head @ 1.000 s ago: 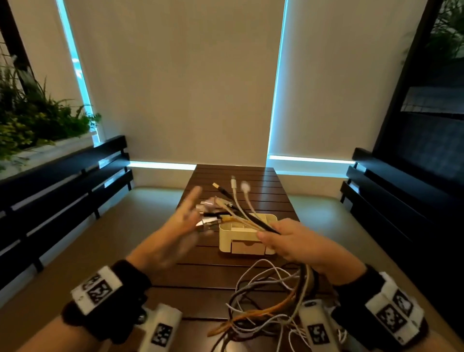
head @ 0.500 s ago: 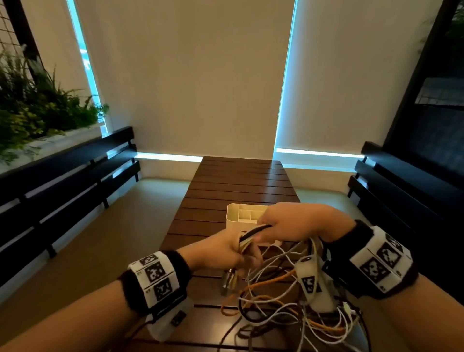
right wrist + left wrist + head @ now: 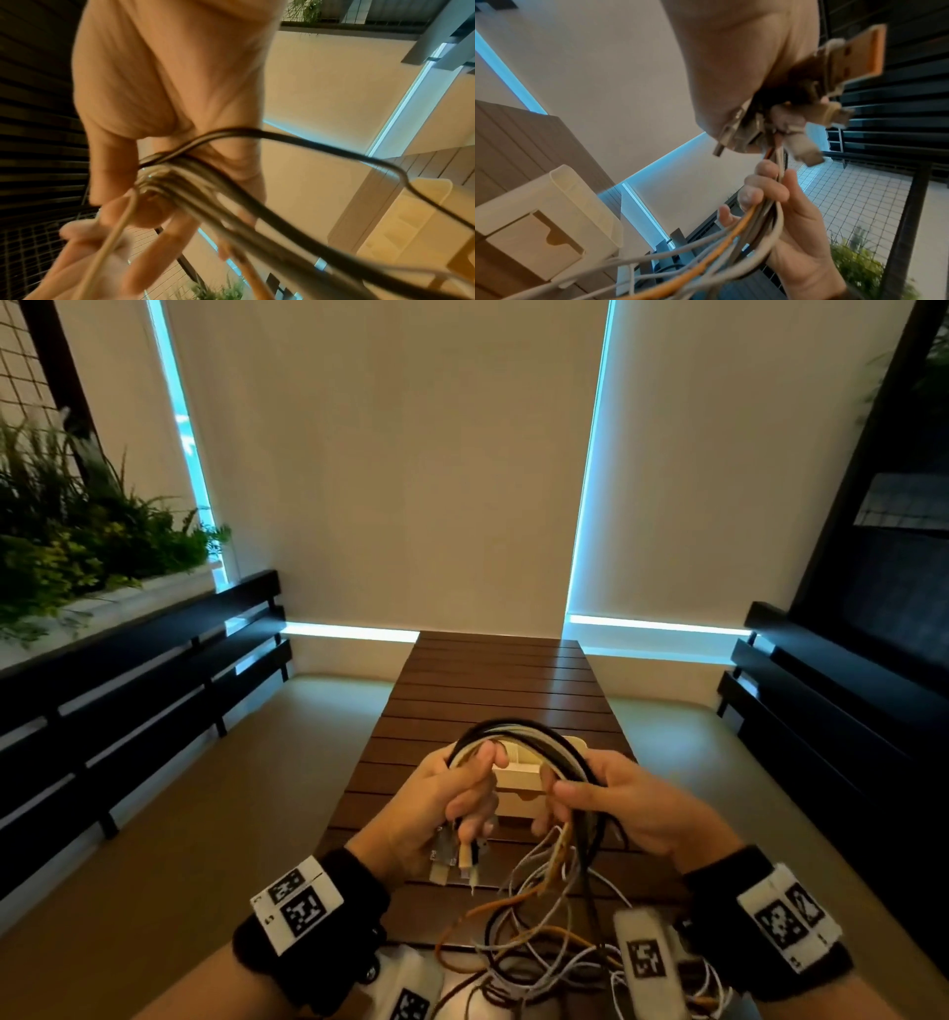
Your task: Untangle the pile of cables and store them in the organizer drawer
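A bundle of black, white and orange cables (image 3: 518,734) arches between my two hands above the table. My left hand (image 3: 452,793) grips one end of the bundle, with several USB plugs (image 3: 457,857) sticking out below the fist; the plugs (image 3: 834,67) show close in the left wrist view. My right hand (image 3: 606,801) holds the other side of the arch, and the cables (image 3: 205,182) run through its curled fingers. The loose rest of the cables (image 3: 539,932) hangs in a tangle onto the near table. The cream organizer drawer (image 3: 518,791) stands just behind my hands, partly hidden.
The dark slatted wooden table (image 3: 493,680) stretches away toward a pale blind. Black slatted benches (image 3: 154,670) line both sides, with plants (image 3: 77,541) at the left. The organizer (image 3: 552,219) shows its front drawer with a notch handle.
Both hands have risen and drawn apart, pulling the gathered cables into an arch over the organizer. One second ago my left hand was open beside the plugs; it now grips them.
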`<state>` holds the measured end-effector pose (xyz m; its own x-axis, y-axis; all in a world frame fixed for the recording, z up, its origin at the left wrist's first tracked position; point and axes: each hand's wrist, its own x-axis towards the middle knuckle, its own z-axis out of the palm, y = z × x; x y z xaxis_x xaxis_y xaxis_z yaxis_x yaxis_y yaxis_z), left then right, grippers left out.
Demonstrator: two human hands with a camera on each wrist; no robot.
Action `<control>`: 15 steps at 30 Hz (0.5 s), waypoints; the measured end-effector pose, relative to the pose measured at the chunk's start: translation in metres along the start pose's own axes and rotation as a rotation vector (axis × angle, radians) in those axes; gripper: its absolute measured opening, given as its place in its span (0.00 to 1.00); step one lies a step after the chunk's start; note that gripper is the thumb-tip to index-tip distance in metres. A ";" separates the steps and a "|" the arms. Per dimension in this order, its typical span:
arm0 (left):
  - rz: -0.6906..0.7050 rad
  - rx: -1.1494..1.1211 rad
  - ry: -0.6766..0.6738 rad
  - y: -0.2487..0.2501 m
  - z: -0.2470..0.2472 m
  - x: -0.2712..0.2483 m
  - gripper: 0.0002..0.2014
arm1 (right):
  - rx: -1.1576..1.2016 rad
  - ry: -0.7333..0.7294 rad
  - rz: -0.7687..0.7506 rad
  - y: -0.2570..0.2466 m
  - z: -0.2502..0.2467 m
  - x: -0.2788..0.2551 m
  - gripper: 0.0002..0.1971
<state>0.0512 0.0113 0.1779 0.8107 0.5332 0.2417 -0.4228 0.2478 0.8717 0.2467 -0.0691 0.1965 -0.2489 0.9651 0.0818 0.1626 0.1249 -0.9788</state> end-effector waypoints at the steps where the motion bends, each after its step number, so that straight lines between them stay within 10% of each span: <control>1: 0.012 -0.016 0.039 -0.003 0.002 0.001 0.11 | 0.096 0.033 -0.023 0.006 0.008 -0.001 0.24; 6: 0.081 -0.087 0.240 -0.004 0.016 0.006 0.13 | 0.365 0.255 -0.073 0.014 0.049 -0.001 0.15; 15: 0.110 0.187 0.559 -0.009 0.036 0.007 0.25 | -0.540 0.568 -0.032 0.017 0.097 0.003 0.17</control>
<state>0.0751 -0.0160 0.1872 0.4086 0.9051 0.1176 -0.3726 0.0478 0.9268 0.1560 -0.0868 0.1618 0.2416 0.9110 0.3343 0.6419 0.1083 -0.7591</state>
